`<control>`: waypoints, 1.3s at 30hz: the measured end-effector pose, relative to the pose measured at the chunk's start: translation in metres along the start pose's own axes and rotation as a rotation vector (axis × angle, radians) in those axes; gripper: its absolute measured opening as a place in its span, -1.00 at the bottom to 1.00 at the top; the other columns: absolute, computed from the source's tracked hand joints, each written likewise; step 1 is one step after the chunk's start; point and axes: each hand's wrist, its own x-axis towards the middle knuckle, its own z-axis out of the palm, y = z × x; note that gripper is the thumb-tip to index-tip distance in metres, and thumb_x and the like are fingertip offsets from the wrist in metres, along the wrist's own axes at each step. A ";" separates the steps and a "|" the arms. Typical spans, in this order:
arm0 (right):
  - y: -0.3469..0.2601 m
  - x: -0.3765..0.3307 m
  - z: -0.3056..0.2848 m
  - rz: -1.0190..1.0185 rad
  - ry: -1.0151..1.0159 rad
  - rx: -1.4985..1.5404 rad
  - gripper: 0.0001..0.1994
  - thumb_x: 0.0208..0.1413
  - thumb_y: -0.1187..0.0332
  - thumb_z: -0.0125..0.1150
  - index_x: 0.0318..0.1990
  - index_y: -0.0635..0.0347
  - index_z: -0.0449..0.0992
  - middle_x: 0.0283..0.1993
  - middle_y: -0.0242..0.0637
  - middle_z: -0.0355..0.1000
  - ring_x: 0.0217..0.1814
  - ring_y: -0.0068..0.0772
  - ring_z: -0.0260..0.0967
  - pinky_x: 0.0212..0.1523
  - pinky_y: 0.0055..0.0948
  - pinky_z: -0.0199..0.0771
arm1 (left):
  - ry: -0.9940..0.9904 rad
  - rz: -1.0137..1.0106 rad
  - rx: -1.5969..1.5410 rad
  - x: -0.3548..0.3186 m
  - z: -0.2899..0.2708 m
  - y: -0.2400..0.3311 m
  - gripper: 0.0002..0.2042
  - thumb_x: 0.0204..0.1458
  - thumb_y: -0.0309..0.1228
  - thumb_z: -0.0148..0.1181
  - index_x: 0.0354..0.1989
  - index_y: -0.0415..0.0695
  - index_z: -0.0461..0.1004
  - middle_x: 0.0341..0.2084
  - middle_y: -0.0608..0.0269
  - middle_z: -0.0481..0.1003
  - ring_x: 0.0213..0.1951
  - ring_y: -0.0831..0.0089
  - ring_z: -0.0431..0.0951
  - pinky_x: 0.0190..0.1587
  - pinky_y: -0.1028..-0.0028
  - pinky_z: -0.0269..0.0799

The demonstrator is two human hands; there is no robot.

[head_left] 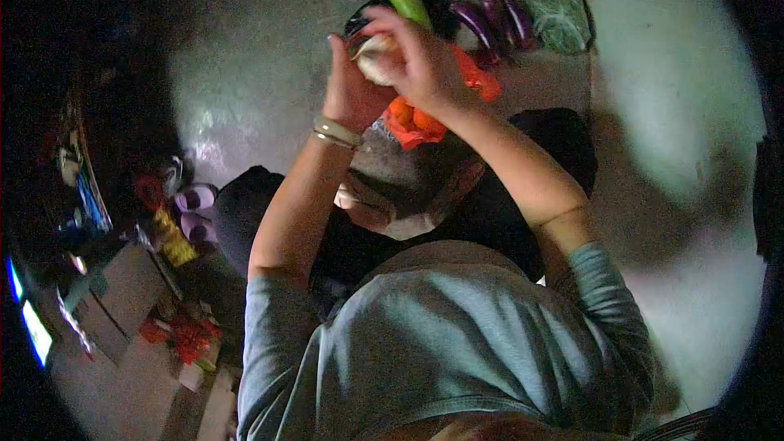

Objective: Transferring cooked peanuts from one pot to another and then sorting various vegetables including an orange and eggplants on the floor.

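A whitish bulb that looks like garlic (pixel 377 62) is between my two hands, held up over the floor. My left hand (pixel 353 91), with bracelets at its wrist, cups it from the left, one digit pointing up; its other fingers are mostly hidden. From the right, my right hand (pixel 425 69) curls round the bulb with its fingers bent over the top. Just beyond the hands, a long light-green vegetable (pixel 408 5) lies on a black plastic bag (pixel 441 12). Orange round fruits or vegetables (pixel 420 120) sit in a red plastic bag (pixel 482 82) below my right hand.
Purple eggplants (pixel 514 15) and a clear bag of thin green vegetables (pixel 562 20) lie at the far right. Lilac slippers (pixel 196 200) are left of my knee. A cardboard box (pixel 126 302) and a red item (pixel 192 339) stand at lower left.
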 end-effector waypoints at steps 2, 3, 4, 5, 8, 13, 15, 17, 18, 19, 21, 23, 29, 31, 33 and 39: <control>-0.004 0.000 0.008 -0.212 0.004 -0.093 -0.51 -0.07 0.25 0.26 0.04 0.09 0.29 -0.18 -0.20 0.40 -0.16 -0.15 0.39 -0.13 -0.28 0.40 | -0.005 0.031 -0.035 -0.001 -0.011 0.001 -0.33 0.08 0.24 -0.35 0.03 -0.13 0.28 -0.03 0.14 0.37 0.04 0.24 0.37 0.10 0.21 0.25; -0.004 -0.001 0.008 -0.221 -0.029 -0.133 -0.47 -0.09 0.26 0.28 0.07 0.12 0.26 -0.12 -0.20 0.39 -0.11 -0.18 0.38 -0.09 -0.30 0.39 | -0.131 0.007 -0.117 0.003 -0.023 0.001 -0.36 0.09 0.21 -0.32 0.01 -0.13 0.29 -0.05 0.16 0.39 0.02 0.26 0.38 0.09 0.22 0.27; -0.002 -0.002 0.009 -0.232 -0.062 -0.167 -0.43 -0.10 0.28 0.30 0.10 0.15 0.23 -0.06 -0.19 0.37 -0.06 -0.21 0.37 -0.04 -0.32 0.39 | -0.254 -0.013 -0.197 0.007 -0.026 0.004 -0.39 0.11 0.19 -0.30 0.00 -0.13 0.31 -0.07 0.17 0.41 0.00 0.27 0.40 0.08 0.23 0.28; 0.000 -0.002 0.009 -0.218 -0.066 -0.174 -0.44 -0.07 0.29 0.29 0.11 0.15 0.23 -0.06 -0.21 0.37 -0.06 -0.23 0.37 -0.06 -0.33 0.40 | -0.214 -0.016 -0.209 0.007 -0.029 0.003 -0.45 0.14 0.11 -0.25 0.01 -0.13 0.30 -0.07 0.18 0.41 -0.01 0.28 0.41 0.05 0.23 0.30; 0.003 0.003 0.000 -0.044 -0.059 0.030 -0.45 -0.05 0.30 0.27 0.12 0.14 0.22 -0.05 -0.23 0.37 -0.05 -0.31 0.38 -0.08 -0.39 0.41 | -0.007 -0.061 -0.042 0.008 -0.023 0.006 -0.49 0.16 0.03 -0.22 0.05 -0.15 0.28 -0.09 0.17 0.41 0.00 0.28 0.40 0.06 0.25 0.29; 0.057 0.024 -0.037 0.167 0.235 0.087 -0.53 0.04 0.38 0.18 0.12 0.14 0.23 -0.10 -0.23 0.41 -0.05 -0.38 0.38 -0.09 -0.45 0.40 | -0.120 0.024 -0.079 0.011 -0.033 0.006 -0.43 0.12 0.02 -0.12 0.19 -0.13 0.15 0.07 0.15 0.28 0.04 0.32 0.32 0.10 0.31 0.24; 0.080 0.037 -0.072 0.314 0.397 0.181 -0.56 0.08 0.24 0.13 0.09 0.19 0.26 -0.11 -0.23 0.40 -0.09 -0.36 0.39 -0.12 -0.40 0.42 | -0.186 -0.012 -0.115 0.008 -0.033 0.011 -0.42 0.12 0.04 -0.13 0.20 -0.10 0.15 0.06 0.15 0.29 0.04 0.30 0.31 0.09 0.29 0.25; 0.094 0.051 -0.115 0.518 0.551 0.382 -0.53 0.13 0.17 0.08 0.13 0.21 0.21 -0.12 -0.23 0.38 -0.15 -0.34 0.39 -0.16 -0.35 0.44 | -0.207 -0.037 -0.117 0.005 -0.035 0.014 -0.40 0.12 0.07 -0.16 0.23 -0.07 0.12 0.07 0.16 0.29 0.03 0.29 0.32 0.09 0.26 0.24; 0.112 0.056 -0.129 0.579 0.627 0.499 -0.48 0.13 0.19 0.09 0.18 0.21 0.14 -0.12 -0.23 0.37 -0.16 -0.35 0.39 -0.18 -0.36 0.44 | -0.218 -0.046 -0.130 0.002 -0.038 0.015 -0.39 0.12 0.07 -0.17 0.23 -0.07 0.11 0.07 0.17 0.29 0.02 0.30 0.32 0.07 0.27 0.26; 0.126 0.060 -0.136 0.654 0.652 0.492 -0.44 0.12 0.17 0.11 0.20 0.22 0.12 -0.12 -0.24 0.37 -0.19 -0.37 0.38 -0.19 -0.37 0.44 | -0.228 -0.049 -0.140 0.001 -0.041 0.016 -0.39 0.12 0.08 -0.17 0.24 -0.06 0.10 0.07 0.17 0.28 0.01 0.31 0.32 0.05 0.28 0.28; 0.188 0.058 -0.149 0.759 0.584 0.331 -0.39 0.04 0.15 0.18 0.19 0.23 0.14 -0.10 -0.23 0.38 -0.15 -0.36 0.37 -0.15 -0.38 0.41 | -0.226 -0.060 -0.150 0.002 -0.044 0.012 -0.38 0.11 0.09 -0.18 0.25 -0.05 0.09 0.08 0.17 0.28 0.00 0.32 0.33 -0.01 0.31 0.33; 0.287 0.026 -0.147 0.821 0.390 0.030 -0.34 -0.10 0.14 0.31 0.13 0.25 0.22 -0.07 -0.18 0.41 -0.01 -0.33 0.36 -0.05 -0.38 0.38 | -0.188 -0.077 -0.153 0.000 -0.044 0.007 -0.37 0.11 0.10 -0.17 0.25 -0.04 0.08 0.07 0.17 0.29 -0.02 0.34 0.35 -0.07 0.33 0.39; 0.359 -0.079 -0.084 1.069 0.033 -0.610 -0.28 -0.25 0.02 0.36 0.08 0.23 0.31 0.07 -0.06 0.32 0.09 -0.11 0.28 0.07 -0.20 0.26 | -0.135 -0.075 -0.029 -0.010 -0.050 0.000 -0.33 0.06 0.10 -0.08 0.27 -0.03 0.03 0.08 0.16 0.28 -0.10 0.32 0.43 -0.19 0.35 0.46; 0.381 -0.128 -0.056 0.909 0.191 -0.605 -0.35 -0.22 0.05 0.34 0.05 0.18 0.35 0.07 -0.06 0.32 0.08 -0.09 0.28 0.05 -0.23 0.27 | -0.163 -0.103 -0.055 -0.008 -0.052 -0.004 -0.30 0.04 0.09 -0.03 0.27 -0.05 0.02 0.10 0.13 0.26 -0.11 0.30 0.43 -0.20 0.37 0.48; 0.380 -0.141 -0.036 0.952 0.186 -0.601 -0.38 -0.20 0.05 0.33 0.03 0.19 0.36 0.02 -0.07 0.33 0.02 -0.11 0.30 0.00 -0.23 0.28 | -0.163 -0.105 -0.046 -0.009 -0.050 -0.007 -0.30 0.04 0.08 -0.01 0.27 -0.05 0.02 0.11 0.11 0.24 -0.11 0.31 0.43 -0.21 0.38 0.48; 0.384 -0.140 -0.039 1.047 0.121 -0.606 -0.46 -0.16 0.07 0.28 -0.05 0.22 0.41 -0.12 -0.08 0.38 -0.13 -0.16 0.35 -0.13 -0.24 0.33 | -0.217 -0.125 0.124 -0.006 -0.047 -0.013 -0.21 0.00 0.09 0.03 0.31 -0.06 -0.11 0.21 0.09 0.11 -0.13 0.35 0.41 -0.29 0.45 0.45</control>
